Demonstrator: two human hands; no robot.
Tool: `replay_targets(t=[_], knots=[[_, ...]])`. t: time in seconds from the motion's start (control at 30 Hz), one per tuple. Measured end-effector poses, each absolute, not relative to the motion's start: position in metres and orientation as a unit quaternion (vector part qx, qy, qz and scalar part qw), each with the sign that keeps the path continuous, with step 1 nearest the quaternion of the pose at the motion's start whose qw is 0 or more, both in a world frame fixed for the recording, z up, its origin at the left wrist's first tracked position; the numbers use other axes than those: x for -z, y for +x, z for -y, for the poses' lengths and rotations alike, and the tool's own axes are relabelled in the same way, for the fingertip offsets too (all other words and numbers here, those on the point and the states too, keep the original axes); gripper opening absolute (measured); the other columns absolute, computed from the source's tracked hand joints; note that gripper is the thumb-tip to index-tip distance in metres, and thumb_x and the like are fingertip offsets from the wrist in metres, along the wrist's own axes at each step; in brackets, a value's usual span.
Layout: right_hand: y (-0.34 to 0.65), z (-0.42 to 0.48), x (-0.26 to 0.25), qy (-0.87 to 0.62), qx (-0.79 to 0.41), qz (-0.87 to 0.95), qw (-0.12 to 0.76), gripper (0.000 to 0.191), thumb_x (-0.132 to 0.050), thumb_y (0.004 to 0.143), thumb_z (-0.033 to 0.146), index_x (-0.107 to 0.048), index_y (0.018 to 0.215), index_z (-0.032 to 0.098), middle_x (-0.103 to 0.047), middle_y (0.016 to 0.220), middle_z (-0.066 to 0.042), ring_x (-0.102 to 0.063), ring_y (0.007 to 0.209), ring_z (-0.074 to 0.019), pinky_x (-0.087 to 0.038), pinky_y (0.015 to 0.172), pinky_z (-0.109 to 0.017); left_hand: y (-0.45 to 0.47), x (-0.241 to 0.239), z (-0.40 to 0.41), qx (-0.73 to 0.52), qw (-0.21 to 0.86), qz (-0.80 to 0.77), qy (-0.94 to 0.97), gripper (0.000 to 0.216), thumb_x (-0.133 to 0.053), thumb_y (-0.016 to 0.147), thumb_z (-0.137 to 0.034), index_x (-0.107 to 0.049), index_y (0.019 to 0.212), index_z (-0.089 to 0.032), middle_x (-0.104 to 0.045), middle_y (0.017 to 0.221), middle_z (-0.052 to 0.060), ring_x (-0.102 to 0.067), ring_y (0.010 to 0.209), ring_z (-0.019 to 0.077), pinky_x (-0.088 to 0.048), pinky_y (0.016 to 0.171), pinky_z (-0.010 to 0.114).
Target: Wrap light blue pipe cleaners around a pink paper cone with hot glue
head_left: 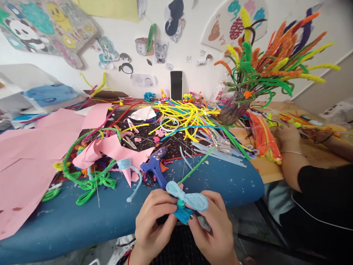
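A small blue pipe-cleaner figure [183,215] with a light blue, propeller-like bow [197,201] on top is held up between my two hands, in front of the table edge. My left hand [154,221] pinches it from the left with thumb and fingers. From the other side, my right hand [213,226] grips it, its fingers behind the bow. Just beyond the figure lie a purple-blue glue gun [157,167] and a green pipe cleaner [197,165]. A coiled light blue pipe cleaner [125,164] with a loose tail rests left of the glue gun.
Pink sheets [24,162] cover the table's left side, near a green pipe-cleaner loop [65,158]. Yellow pipe cleaners [190,114] pile up in the middle. A phone [176,85] leans on the wall. At right, a co-worker's hand [288,136] is beside an orange bundle [261,134].
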State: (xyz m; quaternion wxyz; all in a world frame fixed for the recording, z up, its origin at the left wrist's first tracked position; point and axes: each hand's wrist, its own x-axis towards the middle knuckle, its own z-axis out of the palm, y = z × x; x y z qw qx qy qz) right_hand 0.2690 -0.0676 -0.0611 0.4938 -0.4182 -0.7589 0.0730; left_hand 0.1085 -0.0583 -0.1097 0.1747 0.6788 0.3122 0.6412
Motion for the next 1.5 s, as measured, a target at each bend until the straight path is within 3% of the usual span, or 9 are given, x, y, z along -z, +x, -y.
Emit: replay_targets(t=[0.17, 0.33, 0.53, 0.67, 0.77, 0.87, 1.1, 1.33, 1.5], knots=[[0.271, 0.072, 0.06, -0.409, -0.026, 0.765, 0.496, 0.027, -0.061, 0.089, 0.007, -0.061, 0.111, 0.023, -0.079, 0.09, -0.004, -0.071, 0.078, -0.0201, -0.057, 0.072, -0.036, 0.107, 0.108, 0.056, -0.656, 0.191, -0.292, 0.669, 0.01, -0.066, 0.094, -0.009, -0.069, 0.1, -0.017, -0.073, 0.087, 0.005, -0.069, 0.082, 0.0189, -0.059, 0.076, 0.034], [0.278, 0.074, 0.067, -0.379, 0.028, 0.781, 0.495, 0.023, -0.061, 0.091, 0.009, -0.066, 0.106, 0.026, -0.08, 0.095, -0.004, -0.07, 0.083, -0.0197, -0.057, 0.073, -0.036, 0.106, 0.107, 0.058, -0.65, 0.186, -0.298, 0.674, 0.013, -0.065, 0.094, -0.008, -0.069, 0.101, -0.018, -0.074, 0.088, 0.005, -0.071, 0.083, 0.0202, -0.06, 0.076, 0.035], [0.281, 0.071, 0.069, -0.376, 0.088, 0.78, 0.492, 0.018, -0.058, 0.097, 0.009, -0.067, 0.1, 0.024, -0.079, 0.087, -0.002, -0.067, 0.083, -0.0191, -0.055, 0.075, -0.034, 0.106, 0.105, 0.057, -0.653, 0.177, -0.285, 0.679, 0.011, -0.064, 0.095, -0.008, -0.07, 0.1, -0.015, -0.073, 0.087, 0.007, -0.07, 0.082, 0.0189, -0.06, 0.076, 0.034], [0.277, 0.071, 0.07, -0.379, 0.046, 0.768, 0.514, 0.012, -0.061, 0.101, 0.017, -0.062, 0.111, 0.023, -0.079, 0.088, -0.003, -0.066, 0.084, -0.0189, -0.056, 0.077, -0.032, 0.103, 0.106, 0.056, -0.654, 0.16, -0.279, 0.684, 0.011, -0.063, 0.095, -0.008, -0.069, 0.101, -0.015, -0.074, 0.087, 0.006, -0.071, 0.08, 0.0183, -0.061, 0.075, 0.034], [0.275, 0.07, 0.07, -0.397, 0.028, 0.756, 0.52, 0.021, -0.065, 0.1, 0.024, -0.061, 0.12, 0.022, -0.078, 0.087, -0.003, -0.066, 0.083, -0.0203, -0.057, 0.074, -0.033, 0.099, 0.103, 0.054, -0.645, 0.132, -0.275, 0.701, 0.012, -0.064, 0.095, -0.007, -0.07, 0.103, -0.013, -0.075, 0.087, 0.006, -0.071, 0.08, 0.018, -0.061, 0.075, 0.034], [0.278, 0.068, 0.067, -0.382, 0.034, 0.779, 0.495, 0.01, -0.063, 0.101, 0.023, -0.068, 0.109, 0.021, -0.079, 0.087, -0.004, -0.067, 0.083, -0.0203, -0.057, 0.075, -0.034, 0.095, 0.098, 0.051, -0.626, 0.113, -0.27, 0.722, 0.014, -0.063, 0.095, -0.006, -0.071, 0.105, -0.012, -0.076, 0.089, 0.008, -0.071, 0.082, 0.0189, -0.062, 0.074, 0.034], [0.286, 0.064, 0.065, -0.357, -0.067, 0.804, 0.471, 0.011, -0.065, 0.096, 0.014, -0.073, 0.103, 0.017, -0.08, 0.089, -0.006, -0.071, 0.081, -0.0191, -0.061, 0.075, -0.032, 0.087, 0.097, 0.045, -0.573, 0.123, -0.267, 0.765, 0.023, -0.064, 0.093, -0.002, -0.074, 0.111, -0.013, -0.077, 0.092, 0.008, -0.071, 0.083, 0.0191, -0.062, 0.074, 0.035], [0.289, 0.06, 0.078, -0.384, -0.204, 0.73, 0.528, 0.01, -0.073, 0.095, 0.021, -0.081, 0.099, 0.024, -0.082, 0.086, -0.002, -0.076, 0.077, -0.0167, -0.063, 0.074, -0.025, 0.094, 0.096, 0.045, -0.588, 0.177, -0.297, 0.731, 0.019, -0.069, 0.095, -0.013, -0.075, 0.113, -0.017, -0.08, 0.09, 0.006, -0.076, 0.08, 0.0167, -0.064, 0.072, 0.025], [0.289, 0.055, 0.085, -0.398, -0.271, 0.667, 0.569, 0.013, -0.075, 0.092, 0.022, -0.084, 0.097, 0.03, -0.082, 0.081, 0.0, -0.075, 0.073, -0.0163, -0.061, 0.07, -0.024, 0.1, 0.097, 0.045, -0.569, 0.198, -0.316, 0.733, 0.025, -0.072, 0.095, -0.022, -0.074, 0.12, -0.019, -0.081, 0.101, 0.008, -0.078, 0.089, 0.0167, -0.064, 0.081, 0.022]])
